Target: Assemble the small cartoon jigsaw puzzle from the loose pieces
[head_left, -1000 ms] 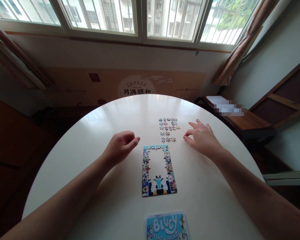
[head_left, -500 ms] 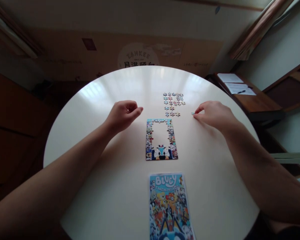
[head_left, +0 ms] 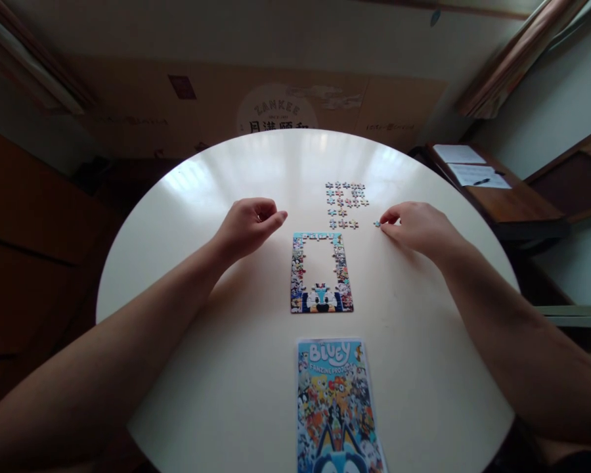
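My right hand [head_left: 418,226] pinches a small light-coloured puzzle piece [head_left: 377,224] between thumb and fingers, low over the table at the right of the loose pieces. Those loose puzzle pieces [head_left: 343,202] lie in rough rows, apart from one another. My left hand [head_left: 251,225] rests on its side with the fingers curled in and the thumb against them; nothing shows in it. Between and nearer than the hands is a partly assembled jigsaw puzzle [head_left: 347,279], its border joined, a blue dog face at the bottom, and its middle bare.
A printed picture sheet [head_left: 337,407] reading "Bluey" lies at the near side of the round white table [head_left: 207,394]. At the far right, a wooden side table [head_left: 526,203] bears papers [head_left: 477,175] and a pen. A cardboard panel stands behind the table.
My right hand has slid slightly left, bringing the puzzle piece closer to the rows. The left hand keeps its curled pose. The whole view has shifted a little.
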Demonstrator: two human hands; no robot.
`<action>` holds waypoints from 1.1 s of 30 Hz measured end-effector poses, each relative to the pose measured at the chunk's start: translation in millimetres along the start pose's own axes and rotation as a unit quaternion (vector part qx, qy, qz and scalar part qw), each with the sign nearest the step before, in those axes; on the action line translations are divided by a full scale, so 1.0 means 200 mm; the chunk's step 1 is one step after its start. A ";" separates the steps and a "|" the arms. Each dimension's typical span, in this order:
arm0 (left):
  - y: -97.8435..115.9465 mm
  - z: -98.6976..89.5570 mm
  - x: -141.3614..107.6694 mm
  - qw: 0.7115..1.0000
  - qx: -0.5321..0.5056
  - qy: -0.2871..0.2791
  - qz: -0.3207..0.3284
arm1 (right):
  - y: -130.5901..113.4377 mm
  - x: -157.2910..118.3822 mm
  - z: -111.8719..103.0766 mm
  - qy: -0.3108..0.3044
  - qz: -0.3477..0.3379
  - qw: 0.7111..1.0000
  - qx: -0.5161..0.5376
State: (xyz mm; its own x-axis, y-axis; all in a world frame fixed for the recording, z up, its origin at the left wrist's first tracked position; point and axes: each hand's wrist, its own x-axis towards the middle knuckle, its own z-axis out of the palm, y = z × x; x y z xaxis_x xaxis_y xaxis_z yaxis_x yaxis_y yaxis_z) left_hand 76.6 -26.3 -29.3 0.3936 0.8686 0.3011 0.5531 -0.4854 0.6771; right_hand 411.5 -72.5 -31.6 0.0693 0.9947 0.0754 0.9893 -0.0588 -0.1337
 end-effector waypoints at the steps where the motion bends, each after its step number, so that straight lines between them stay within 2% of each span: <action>1: 0.00 0.00 0.00 1.000 -0.001 -0.005 0.001 | 0.00 0.00 0.00 -0.006 0.002 1.000 0.003; 11: -0.04 0.00 0.00 0.999 0.001 -0.032 0.013 | -0.04 0.01 0.04 0.018 -0.024 0.999 0.040; 22: -0.05 0.00 0.00 0.999 0.000 -0.049 0.004 | -0.06 0.07 0.14 0.082 -0.025 0.992 0.088; 28: -0.06 0.01 0.00 0.999 0.004 -0.050 0.011 | -0.02 0.10 0.19 0.098 -0.079 0.983 0.137; 33: -0.06 0.00 0.00 0.998 0.005 -0.052 0.019 | -0.06 0.09 0.23 0.108 -0.118 0.969 0.191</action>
State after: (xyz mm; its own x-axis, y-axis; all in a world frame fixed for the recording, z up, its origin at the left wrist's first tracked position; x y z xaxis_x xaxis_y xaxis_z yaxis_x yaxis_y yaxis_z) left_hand 70.8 -21.0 -37.7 0.4883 0.8347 0.2546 0.5428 -0.5189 0.6604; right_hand 395.9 -49.2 -73.2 -0.0863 0.9334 0.3483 0.8644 0.2440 -0.4397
